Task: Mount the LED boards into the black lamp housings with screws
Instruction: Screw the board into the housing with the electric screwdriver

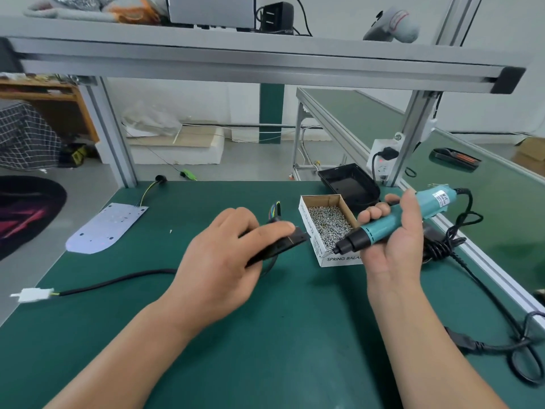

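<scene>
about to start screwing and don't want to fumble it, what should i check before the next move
1. right hand grips the teal electric screwdriver: ok
2. left hand holds the black lamp housing: ok
3. white flat LED board seated in the housing: not ok, it lies apart on the green mat
4. open cardboard box of small silver screws beside the housing: ok
5. screw on the driver tip: cannot tell

Left grip (224, 255) palm-down, fingers curled; right grip (395, 249) palm-up, fingers clasped.
</scene>
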The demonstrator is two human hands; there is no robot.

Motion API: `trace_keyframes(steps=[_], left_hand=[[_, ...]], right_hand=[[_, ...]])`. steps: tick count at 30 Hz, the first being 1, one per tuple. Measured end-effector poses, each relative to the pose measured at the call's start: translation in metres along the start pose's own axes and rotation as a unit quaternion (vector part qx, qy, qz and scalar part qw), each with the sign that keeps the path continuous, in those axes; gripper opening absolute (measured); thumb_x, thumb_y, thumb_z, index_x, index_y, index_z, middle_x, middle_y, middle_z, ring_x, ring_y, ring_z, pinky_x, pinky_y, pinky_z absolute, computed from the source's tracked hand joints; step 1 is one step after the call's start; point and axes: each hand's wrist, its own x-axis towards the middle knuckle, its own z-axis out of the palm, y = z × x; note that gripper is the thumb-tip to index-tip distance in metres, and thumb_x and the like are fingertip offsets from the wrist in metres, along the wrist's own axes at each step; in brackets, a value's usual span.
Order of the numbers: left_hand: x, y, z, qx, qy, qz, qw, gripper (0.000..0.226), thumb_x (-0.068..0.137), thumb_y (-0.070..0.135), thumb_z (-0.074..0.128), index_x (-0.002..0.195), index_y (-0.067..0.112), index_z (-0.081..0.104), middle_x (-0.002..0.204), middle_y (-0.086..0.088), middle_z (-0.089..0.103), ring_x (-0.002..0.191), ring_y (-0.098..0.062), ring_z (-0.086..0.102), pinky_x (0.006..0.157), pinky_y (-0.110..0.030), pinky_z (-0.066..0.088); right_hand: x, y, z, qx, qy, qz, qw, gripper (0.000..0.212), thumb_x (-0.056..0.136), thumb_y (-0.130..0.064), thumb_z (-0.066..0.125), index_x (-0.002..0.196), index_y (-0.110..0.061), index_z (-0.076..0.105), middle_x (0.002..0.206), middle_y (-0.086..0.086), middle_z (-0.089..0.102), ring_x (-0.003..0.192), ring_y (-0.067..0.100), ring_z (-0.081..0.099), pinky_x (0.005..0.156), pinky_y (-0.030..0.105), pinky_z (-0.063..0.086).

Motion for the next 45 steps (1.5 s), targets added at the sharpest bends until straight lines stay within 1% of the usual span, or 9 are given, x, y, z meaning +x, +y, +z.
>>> trace_keyframes(steps=[8,13,19,22,26,29,33,38,45], left_hand=[[-0.007,-0.008,-0.003,-0.102,0.093,-0.129,0.982,0.061,0.090,0.009,0.066,0.141,0.041,0.055,0.109,0.016,0.058,0.099,-0.014,0.060,0.082,-0.034,0.053],[-0.003,-0.020,-0.014,-0.297,0.182,-0.388,0.853,0.054,0.085,0.020,0.071,0.129,0.048,0.059,0.116,0.020,0.074,0.105,-0.008,0.072,0.089,-0.028,0.054],[-0.007,-0.026,-0.004,-0.422,-0.068,-0.537,0.727,0.041,0.084,0.005,0.076,0.124,0.010,0.067,0.103,-0.009,0.083,0.091,-0.030,0.081,0.072,-0.042,0.066],[-0.013,-0.018,0.004,-0.367,-0.140,-0.524,0.756,0.047,0.072,0.025,0.073,0.118,0.021,0.066,0.102,-0.002,0.082,0.092,-0.027,0.081,0.079,-0.052,0.067],[-0.014,-0.017,-0.001,-0.222,-0.197,-0.466,0.833,0.057,0.075,0.045,0.071,0.129,0.048,0.054,0.121,0.020,0.070,0.104,-0.003,0.069,0.087,-0.033,0.058],[-0.014,-0.018,0.000,-0.065,-0.174,-0.427,0.885,0.080,0.090,0.049,0.068,0.160,0.034,0.033,0.143,0.009,0.044,0.128,-0.016,0.049,0.101,-0.034,0.042],[0.000,-0.012,-0.001,-0.036,-0.097,-0.337,0.936,0.049,0.098,0.037,0.066,0.145,0.026,0.059,0.138,0.009,0.052,0.134,-0.016,0.043,0.101,-0.027,0.035],[0.045,0.000,0.003,-0.088,-0.115,-0.263,0.954,0.021,0.104,0.026,0.059,0.116,0.028,0.076,0.107,0.014,0.068,0.104,-0.009,0.062,0.095,-0.037,0.051],[0.129,0.013,0.066,0.028,-0.304,-0.081,0.949,0.023,0.103,0.033,0.057,0.107,0.028,0.080,0.101,0.003,0.074,0.111,-0.025,0.059,0.088,-0.042,0.054]], right_hand=[[0.001,0.001,-0.003,-0.001,-0.005,-0.001,1.000,0.027,0.098,-0.038,0.074,0.095,-0.013,0.063,0.073,-0.002,0.054,0.063,0.012,0.055,0.066,0.029,0.055],[0.002,0.003,-0.004,-0.004,-0.015,0.006,1.000,0.027,0.099,-0.039,0.072,0.094,-0.014,0.063,0.073,-0.002,0.054,0.064,0.012,0.055,0.066,0.029,0.054],[0.001,0.006,-0.003,-0.007,-0.020,0.030,0.999,0.028,0.100,-0.038,0.071,0.094,-0.012,0.062,0.073,-0.001,0.052,0.062,0.012,0.055,0.063,0.027,0.054],[0.001,0.006,-0.003,-0.009,-0.020,0.036,0.999,0.029,0.099,-0.038,0.072,0.094,-0.011,0.062,0.073,-0.001,0.052,0.062,0.013,0.055,0.062,0.027,0.054],[0.003,0.005,-0.004,-0.012,-0.016,0.044,0.999,0.029,0.099,-0.037,0.073,0.093,-0.010,0.063,0.073,0.000,0.054,0.061,0.013,0.056,0.062,0.028,0.054],[0.004,0.005,-0.005,-0.017,-0.015,0.052,0.998,0.030,0.099,-0.037,0.073,0.093,-0.010,0.063,0.074,0.001,0.053,0.061,0.013,0.056,0.061,0.027,0.054],[0.005,0.004,-0.006,-0.014,-0.008,0.053,0.998,0.029,0.100,-0.037,0.071,0.092,-0.011,0.062,0.072,-0.001,0.052,0.060,0.012,0.055,0.060,0.026,0.053],[0.004,-0.001,-0.005,-0.014,-0.015,0.038,0.999,0.029,0.103,-0.039,0.065,0.093,-0.012,0.062,0.072,-0.002,0.050,0.061,0.011,0.054,0.061,0.024,0.053],[0.005,-0.009,-0.008,-0.014,-0.034,0.018,0.999,0.029,0.103,-0.039,0.062,0.095,-0.012,0.061,0.070,-0.003,0.049,0.059,0.009,0.053,0.058,0.023,0.053]])
